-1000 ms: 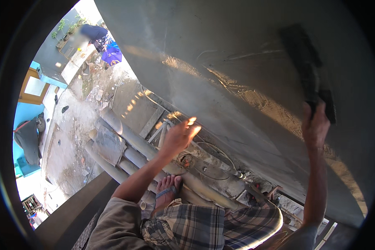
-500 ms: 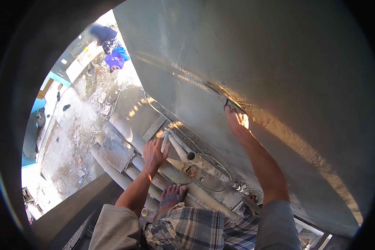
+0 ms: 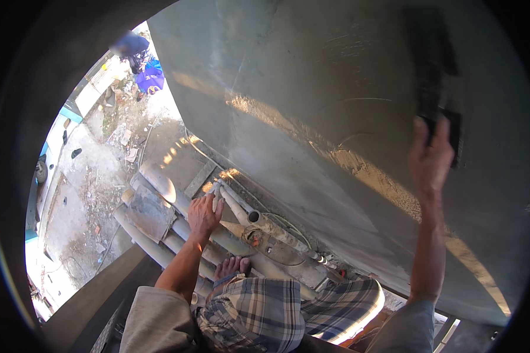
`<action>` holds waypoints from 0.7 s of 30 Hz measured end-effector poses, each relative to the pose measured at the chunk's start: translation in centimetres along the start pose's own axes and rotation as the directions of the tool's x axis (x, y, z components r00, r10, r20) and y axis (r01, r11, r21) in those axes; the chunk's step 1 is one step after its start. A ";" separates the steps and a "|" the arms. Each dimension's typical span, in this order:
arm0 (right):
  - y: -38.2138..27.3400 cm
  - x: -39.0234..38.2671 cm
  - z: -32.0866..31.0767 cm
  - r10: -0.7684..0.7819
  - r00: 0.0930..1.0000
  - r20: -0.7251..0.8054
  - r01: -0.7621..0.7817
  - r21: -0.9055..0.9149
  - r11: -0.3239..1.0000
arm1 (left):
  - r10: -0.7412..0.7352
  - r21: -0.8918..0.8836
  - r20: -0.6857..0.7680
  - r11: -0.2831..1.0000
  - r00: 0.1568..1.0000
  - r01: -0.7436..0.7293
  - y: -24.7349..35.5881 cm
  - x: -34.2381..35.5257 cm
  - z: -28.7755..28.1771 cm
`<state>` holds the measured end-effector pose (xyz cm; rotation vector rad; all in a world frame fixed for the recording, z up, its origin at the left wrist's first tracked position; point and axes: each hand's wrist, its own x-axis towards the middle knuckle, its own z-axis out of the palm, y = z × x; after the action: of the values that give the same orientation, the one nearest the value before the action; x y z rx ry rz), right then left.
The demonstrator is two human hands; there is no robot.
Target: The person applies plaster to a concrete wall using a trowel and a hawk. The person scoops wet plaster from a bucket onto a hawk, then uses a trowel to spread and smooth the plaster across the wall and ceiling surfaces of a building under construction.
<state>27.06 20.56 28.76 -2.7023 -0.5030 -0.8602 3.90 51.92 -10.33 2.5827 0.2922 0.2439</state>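
My right hand [image 3: 431,156] is closed round the handle of a long, dark plastering trowel [image 3: 431,65]. The trowel is blurred by motion and lies against, or very close to, the grey plastered wall [image 3: 312,70], high on the right. A rough, sunlit band of plaster [image 3: 371,170] slants across the wall below it. Low on the left, my left hand [image 3: 204,216] hovers over pale pipes, its thumb apart from the fingers. I see nothing held in it, though its fingertips are partly hidden.
Several thick pipes [image 3: 232,242] lie under me beside my bare foot [image 3: 232,266]. A flat, dirty board [image 3: 150,215] rests on them. A thin hose [image 3: 209,154] runs along the wall's foot. Rubble [image 3: 123,138] litters the ground at left. Another person [image 3: 131,46] stands far off by purple bags [image 3: 151,79].
My right hand has swung the trowel up and right, from the sunlit band to higher wall, turning it steeply upright. My left hand sits slightly further left in the picture; the whole view has shifted.
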 end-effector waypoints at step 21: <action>-4.5 -9.6 36.0 0.082 0.584 0.808 -0.015 -0.090 0.996 | 0.011 0.024 0.010 1.000 1.000 -0.011 0.1 0.8 -0.2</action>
<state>36.11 34.75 -4.85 -3.0305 -0.5523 0.4918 4.63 52.17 -10.01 2.6090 0.2786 0.2333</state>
